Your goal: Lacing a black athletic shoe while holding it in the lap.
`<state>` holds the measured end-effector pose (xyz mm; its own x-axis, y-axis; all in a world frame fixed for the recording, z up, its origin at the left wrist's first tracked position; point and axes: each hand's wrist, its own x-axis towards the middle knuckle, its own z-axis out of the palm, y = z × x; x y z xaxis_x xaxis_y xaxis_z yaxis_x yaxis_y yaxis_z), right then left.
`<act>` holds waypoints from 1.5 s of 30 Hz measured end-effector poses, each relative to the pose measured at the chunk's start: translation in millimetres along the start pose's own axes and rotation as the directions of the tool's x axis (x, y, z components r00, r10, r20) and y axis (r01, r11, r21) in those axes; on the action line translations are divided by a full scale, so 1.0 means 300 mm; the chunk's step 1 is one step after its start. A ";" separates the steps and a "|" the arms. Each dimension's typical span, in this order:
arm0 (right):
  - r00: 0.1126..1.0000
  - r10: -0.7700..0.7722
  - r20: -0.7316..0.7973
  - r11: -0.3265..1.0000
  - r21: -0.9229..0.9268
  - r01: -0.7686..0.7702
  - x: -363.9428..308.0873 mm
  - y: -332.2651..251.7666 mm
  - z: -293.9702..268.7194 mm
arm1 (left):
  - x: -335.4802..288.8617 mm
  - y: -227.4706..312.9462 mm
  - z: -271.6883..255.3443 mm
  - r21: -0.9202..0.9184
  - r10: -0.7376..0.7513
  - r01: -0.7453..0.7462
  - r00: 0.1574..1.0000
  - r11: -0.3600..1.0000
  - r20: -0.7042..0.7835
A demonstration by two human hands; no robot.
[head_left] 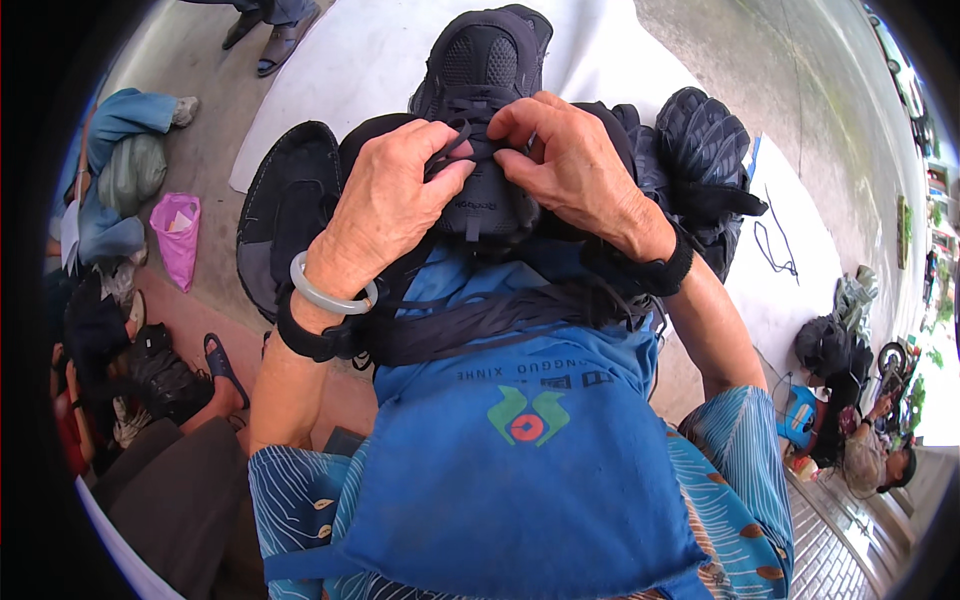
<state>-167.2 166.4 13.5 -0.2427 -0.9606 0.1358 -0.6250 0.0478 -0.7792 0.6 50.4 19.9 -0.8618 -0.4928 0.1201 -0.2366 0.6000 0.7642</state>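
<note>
A black sneaker (489, 58) with a mesh toe lies in front of me, its toe pointing away and its tongue toward me. My left hand (395, 190) pinches a black shoelace (447, 147) at the left of the lacing. Across from it, my right hand (570, 165) has thumb and forefinger closed on the lace at the right side, the exact grip partly hidden by the fingers. Over my blue apron (520, 480) lies a bundle of dark laces (480, 325). A bangle and a black band circle my left wrist; another black band is on the right.
Dark shoes stand on both sides: one at the left (290, 210), others at the right (700, 140). Beneath is a white sheet (330, 75), with a loose lace (775, 245) on it. A pink bag (177, 240) and several people are nearby.
</note>
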 end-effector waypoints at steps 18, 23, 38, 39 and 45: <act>0.995 -0.072 -0.071 0.988 -0.143 0.061 -0.046 0.010 0.004 | 0.016 -0.075 -0.053 0.447 0.570 -0.501 0.821 0.741 -0.025; 0.998 0.014 0.056 0.999 0.030 -0.015 -0.091 0.047 -0.024 | 0.015 -0.099 -0.041 0.492 0.627 -0.517 0.776 0.700 -0.077; 0.940 0.176 0.293 0.980 0.039 -0.196 -0.091 0.140 -0.221 | -0.041 -0.155 -0.075 0.642 0.426 -0.387 0.899 0.662 0.103; 0.932 0.207 0.298 0.974 0.026 -0.225 -0.098 0.145 -0.238 | -0.049 -0.160 -0.073 0.650 0.350 -0.345 0.928 0.677 0.128; 0.738 0.387 0.553 0.879 0.023 -0.477 -0.147 0.113 -0.288 | -0.084 -0.125 -0.088 0.563 0.161 -0.222 0.974 0.796 0.157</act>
<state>-241.9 234.2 33.9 -0.0103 -0.8420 -0.5395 -0.4163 0.4941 -0.7632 43.0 23.5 4.9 -0.9482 -0.2849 0.1404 -0.2495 0.9417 0.2255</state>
